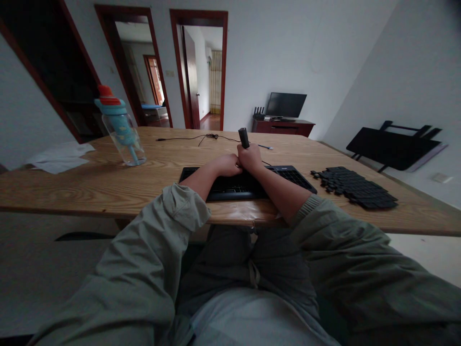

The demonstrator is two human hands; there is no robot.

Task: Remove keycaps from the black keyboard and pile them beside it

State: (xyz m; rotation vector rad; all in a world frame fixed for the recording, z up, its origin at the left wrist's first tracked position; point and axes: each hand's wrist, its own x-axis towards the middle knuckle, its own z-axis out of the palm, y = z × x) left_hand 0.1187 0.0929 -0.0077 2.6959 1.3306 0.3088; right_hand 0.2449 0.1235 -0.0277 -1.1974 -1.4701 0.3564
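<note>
A black keyboard (pixel 295 178) lies near the table's front edge, its right part showing a grid without keycaps. Above its middle my right hand (pixel 251 157) is closed round an upright black-handled tool (pixel 244 138); the working end is hidden below the fist. My left hand (pixel 229 166) rests over the keyboard against the right hand, fingers curled in. What those fingers hold, if anything, cannot be seen. To the right, many loose black keycaps (pixel 355 186) are laid out in rows on the wooden table (pixel 162 187).
A clear bottle (pixel 124 134) with a blue and red lid stands at the left, beside white tissues (pixel 61 157). Behind the keyboard runs a thin black cable (pixel 187 138). A monitor (pixel 286 105) sits on a far cabinet, and a folded black table (pixel 392 146) leans at the right wall.
</note>
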